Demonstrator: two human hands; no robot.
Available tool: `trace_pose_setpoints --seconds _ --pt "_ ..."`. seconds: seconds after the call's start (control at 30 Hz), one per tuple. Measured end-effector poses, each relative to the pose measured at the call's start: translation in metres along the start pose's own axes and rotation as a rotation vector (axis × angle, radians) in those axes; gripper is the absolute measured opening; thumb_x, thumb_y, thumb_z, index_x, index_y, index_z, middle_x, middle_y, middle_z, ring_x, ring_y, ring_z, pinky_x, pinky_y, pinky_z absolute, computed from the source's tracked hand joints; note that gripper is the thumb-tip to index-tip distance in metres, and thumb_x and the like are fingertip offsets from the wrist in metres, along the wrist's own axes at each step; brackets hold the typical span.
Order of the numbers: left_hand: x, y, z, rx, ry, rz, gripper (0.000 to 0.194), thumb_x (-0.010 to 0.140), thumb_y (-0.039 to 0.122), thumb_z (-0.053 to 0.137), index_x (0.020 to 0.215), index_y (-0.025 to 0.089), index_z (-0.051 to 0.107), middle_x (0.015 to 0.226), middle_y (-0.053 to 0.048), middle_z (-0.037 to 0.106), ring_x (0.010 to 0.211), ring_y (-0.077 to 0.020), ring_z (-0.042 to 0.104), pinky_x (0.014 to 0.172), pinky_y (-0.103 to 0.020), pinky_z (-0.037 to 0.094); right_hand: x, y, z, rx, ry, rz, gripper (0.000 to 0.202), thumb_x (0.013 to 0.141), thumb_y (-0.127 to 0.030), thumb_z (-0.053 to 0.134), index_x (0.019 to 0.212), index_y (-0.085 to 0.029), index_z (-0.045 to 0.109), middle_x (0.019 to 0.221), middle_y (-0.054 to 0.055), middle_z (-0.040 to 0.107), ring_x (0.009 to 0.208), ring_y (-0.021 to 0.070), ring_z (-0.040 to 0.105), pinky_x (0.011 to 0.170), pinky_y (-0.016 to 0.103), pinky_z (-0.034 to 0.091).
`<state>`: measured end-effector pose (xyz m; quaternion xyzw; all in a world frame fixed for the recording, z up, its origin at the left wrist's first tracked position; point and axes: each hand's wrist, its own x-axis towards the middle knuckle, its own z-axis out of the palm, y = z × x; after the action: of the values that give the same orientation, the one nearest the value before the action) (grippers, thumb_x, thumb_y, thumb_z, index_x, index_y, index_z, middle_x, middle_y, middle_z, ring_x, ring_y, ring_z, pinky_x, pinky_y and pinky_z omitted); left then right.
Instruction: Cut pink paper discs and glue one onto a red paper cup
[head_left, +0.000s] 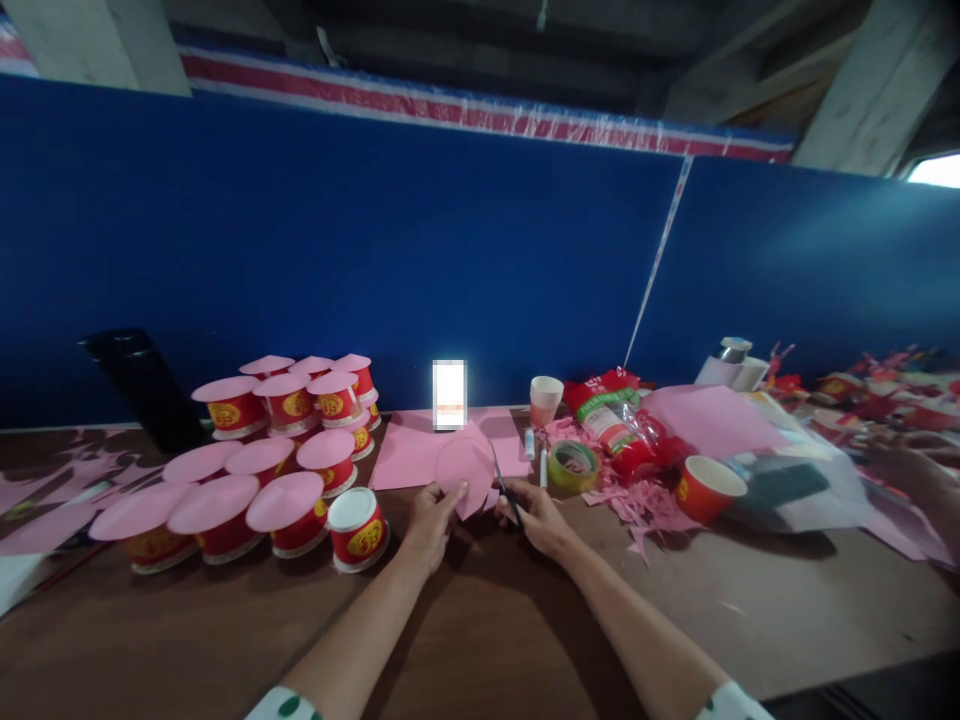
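Note:
Between my hands is a piece of pink paper (466, 468) with a rounded outline. My left hand (433, 525) pinches its lower left edge, thumb on top. In my right hand (538, 515) is a pair of scissors (505, 487), its blades pointing up and away along the paper's right side. Small pink offcuts (491, 499) lie by the scissors. Behind the paper, flat pink sheets (401, 450) rest on the table. Left of my left hand stands an upside-down red paper cup (358, 530) with a white base on top and a gold print.
Several red cups topped with pink paper cones (285, 502) fill the left. A dark bottle (146, 390) stands behind them. On the right are a tape roll (574, 467), red plastic packet (619, 425), pink scraps (652, 505) and an upright cup (709, 490). Another person's hand (919, 475) shows far right.

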<state>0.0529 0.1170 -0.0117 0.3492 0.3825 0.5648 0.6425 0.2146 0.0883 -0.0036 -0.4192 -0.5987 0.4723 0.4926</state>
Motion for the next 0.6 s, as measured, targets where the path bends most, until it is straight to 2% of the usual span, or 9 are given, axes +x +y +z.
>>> trace_pose_setpoints --seconds 0.3,0.6 --pt "-0.0026 0.0027 0.0022 -0.010 -0.015 0.004 0.030 0.055 0.032 0.076 0.071 0.012 0.060 0.055 0.000 0.062 0.048 -0.0114 0.057 0.049 -0.022 0.043 0.0002 -0.0011 0.0013 0.010 0.012 0.006 0.043 0.071 -0.046 0.060 0.100 -0.014 0.062 0.064 0.000 0.056 0.053 0.0096 0.051 0.049 0.022 0.044" --pt "-0.0016 0.0002 0.0005 0.007 -0.024 0.000 0.031 0.056 0.036 0.074 0.068 0.012 0.059 0.048 0.003 0.057 0.038 -0.0089 0.050 0.039 -0.020 0.036 0.0005 -0.0014 0.0015 0.006 0.013 0.006 0.041 0.069 -0.044 0.062 0.098 -0.014 0.062 0.064 -0.001 0.055 0.052 0.0095 0.050 0.048 0.022 0.044"
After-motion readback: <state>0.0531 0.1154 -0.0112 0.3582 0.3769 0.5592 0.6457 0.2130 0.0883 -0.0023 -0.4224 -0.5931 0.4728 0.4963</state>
